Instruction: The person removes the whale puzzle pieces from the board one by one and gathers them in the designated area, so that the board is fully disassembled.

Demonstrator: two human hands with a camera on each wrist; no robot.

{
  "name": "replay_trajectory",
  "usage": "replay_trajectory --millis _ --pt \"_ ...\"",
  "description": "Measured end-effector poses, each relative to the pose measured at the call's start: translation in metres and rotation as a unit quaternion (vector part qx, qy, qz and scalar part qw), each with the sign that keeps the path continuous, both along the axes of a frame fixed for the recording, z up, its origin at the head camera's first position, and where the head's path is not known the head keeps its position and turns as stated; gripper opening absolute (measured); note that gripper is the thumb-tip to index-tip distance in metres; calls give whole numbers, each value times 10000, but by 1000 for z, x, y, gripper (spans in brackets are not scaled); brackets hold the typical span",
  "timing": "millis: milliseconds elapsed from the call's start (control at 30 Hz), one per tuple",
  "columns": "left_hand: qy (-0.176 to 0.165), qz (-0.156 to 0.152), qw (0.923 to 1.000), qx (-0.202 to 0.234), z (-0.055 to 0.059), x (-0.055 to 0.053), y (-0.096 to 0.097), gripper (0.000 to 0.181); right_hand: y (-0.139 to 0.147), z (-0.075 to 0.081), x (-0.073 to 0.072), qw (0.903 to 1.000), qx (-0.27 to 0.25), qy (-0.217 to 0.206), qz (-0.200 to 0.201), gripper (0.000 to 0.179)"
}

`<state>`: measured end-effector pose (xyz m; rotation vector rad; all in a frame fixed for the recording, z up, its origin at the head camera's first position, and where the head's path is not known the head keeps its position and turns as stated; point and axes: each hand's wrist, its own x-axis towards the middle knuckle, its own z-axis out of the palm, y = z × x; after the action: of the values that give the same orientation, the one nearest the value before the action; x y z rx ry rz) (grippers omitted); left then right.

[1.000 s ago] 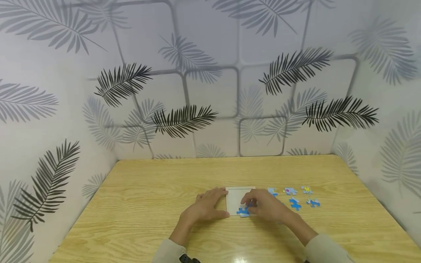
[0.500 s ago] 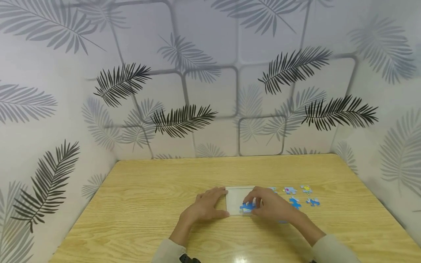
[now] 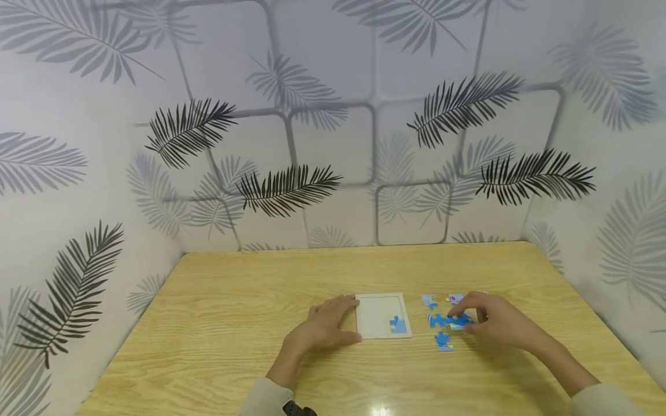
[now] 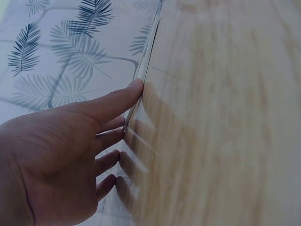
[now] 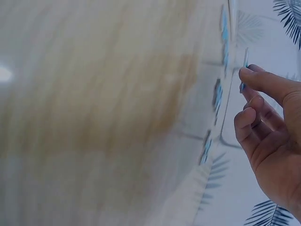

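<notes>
My left hand [image 3: 330, 323] rests at the left edge of a shallow white puzzle tray [image 3: 373, 316], thumb and fingers spread along it. In the left wrist view, the left thumb [image 4: 117, 100] touches the tray's thin edge. A blue puzzle piece [image 3: 398, 326] sits in the tray's lower right corner. To the right of the tray, my right hand [image 3: 496, 323] pinches another puzzle piece [image 3: 459, 323], blue with a pale lower edge, between thumb and fingers. The right wrist view shows this piece edge-on, raised above the tabletop.
Loose blue puzzle pieces lie between tray and right hand, among them an upper one [image 3: 429, 301], a middle one [image 3: 438, 320] and a lower one [image 3: 443, 341]. Others are partly hidden behind the right hand. A leaf-patterned wall [image 3: 333, 144] stands beyond the wooden table [image 3: 250, 289].
My right hand has moved right, from over the tray to above the loose pieces, carrying a puzzle piece. The corner piece in the tray is now uncovered. My left hand stays put.
</notes>
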<state>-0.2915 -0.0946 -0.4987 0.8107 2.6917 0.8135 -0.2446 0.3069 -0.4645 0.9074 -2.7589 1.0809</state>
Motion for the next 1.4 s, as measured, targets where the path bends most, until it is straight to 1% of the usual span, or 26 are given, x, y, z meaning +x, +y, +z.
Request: replay_trajectory --millis 33,133,267,400,433,500,600,667,733,800,833,900,1000,1067,1100,1233,1300,1400 --pt "-25 7 10000 -1 -3 -2 0 76 6 -1 2 10000 38 -23 -49 30" --pt "-71 -27 10000 -58 2 -1 0 76 22 -9 8 10000 60 -37 -71 27" --pt "-80 -51 9999 -120 9 3 0 77 34 -18 14 9999 -70 37 120 26" --pt "-42 4 9999 -96 -1 -5 -3 78 35 -23 14 9988 -292 -45 401 24" --pt "-33 10 10000 -79 -2 -6 -3 78 34 -24 13 9984 -328 -112 446 22" --pt "-22 18 10000 -53 -5 -9 -4 78 33 -23 12 9970 -417 -402 510 19" --pt "-38 23 10000 -27 -5 -10 -5 78 32 -21 10 9959 -378 -660 484 16" --pt "-46 33 10000 -37 -3 -9 -5 78 29 -19 9 9964 -356 -604 473 16" --pt "-13 18 10000 -67 -1 -7 -5 78 23 -18 8 9969 -395 -420 530 17" --pt "5 -17 10000 -73 4 -3 -5 78 14 -16 7 9971 -447 -170 595 19" --pt "0 -23 9999 -115 7 -1 -5 78 8 -15 7 9967 -494 -134 624 20" --pt "-15 -25 9999 -142 10 2 -5 78 -6 -12 4 9962 -511 -166 686 22" --pt "-51 -1 9998 -166 14 6 -4 77 -29 -9 -2 9965 -390 -259 688 26" --pt "-74 -4 9999 -125 15 7 -4 76 -43 -8 -7 9959 -356 -412 728 30" --pt "-73 -14 9999 -109 14 7 -3 76 -50 -8 -10 9958 -336 -396 748 32" --pt "-81 -39 9999 -71 9 4 -2 75 -73 -9 -20 9949 -296 -494 828 36" --pt "-46 -23 9999 -96 5 3 -2 76 -82 -9 -23 9950 -234 -533 812 36" --pt "5 -15 10000 -63 2 1 -1 76 -94 -10 -25 9939 -191 -792 748 36"
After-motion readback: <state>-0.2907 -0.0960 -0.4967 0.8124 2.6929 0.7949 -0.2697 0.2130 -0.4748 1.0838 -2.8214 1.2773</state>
